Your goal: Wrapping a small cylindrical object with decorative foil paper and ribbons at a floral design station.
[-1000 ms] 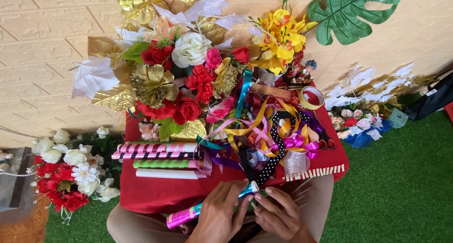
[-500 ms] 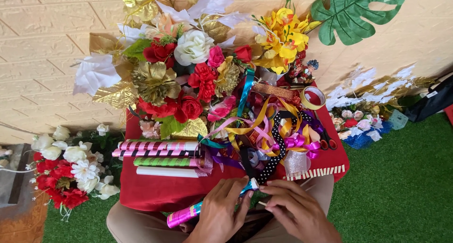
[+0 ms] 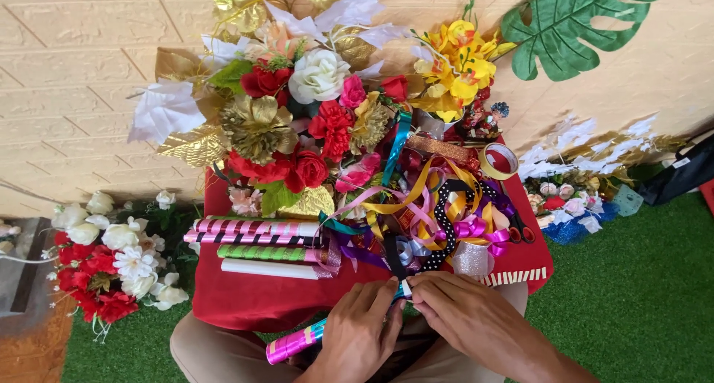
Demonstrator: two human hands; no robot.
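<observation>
Both hands meet at the near edge of the red-covered table [image 3: 245,309], just above the person's lap. The left hand [image 3: 362,331] closes its fingers around a shiny pink roll of wrapping foil [image 3: 296,344], whose free end sticks out to the lower left, past the table edge and over the knee. The right hand [image 3: 465,316] lies flat-fingered just beside it, its fingertips pinched narrow on a small teal strip [image 3: 402,289] at the top of the roll — the two hands touch there.

Room to move is tight. Directly beyond the fingers sits a tangle of ribbons [image 3: 431,212] in yellow, pink, purple and dotted black, with a silver glitter spool [image 3: 471,259] just beside the right hand's knuckles. To the left lie three rolls of wrapping paper [image 3: 256,239], side by side and parallel to the near edge. A bare strip of red cloth between those rolls and the edge is the only open patch on the table.

A big bouquet of artificial flowers [image 3: 297,123] fills the far half, against the wall. A tape roll [image 3: 498,161] stands near the right rim. On the green turf [image 3: 632,309] either side lie loose flowers — more open ground on the right.
</observation>
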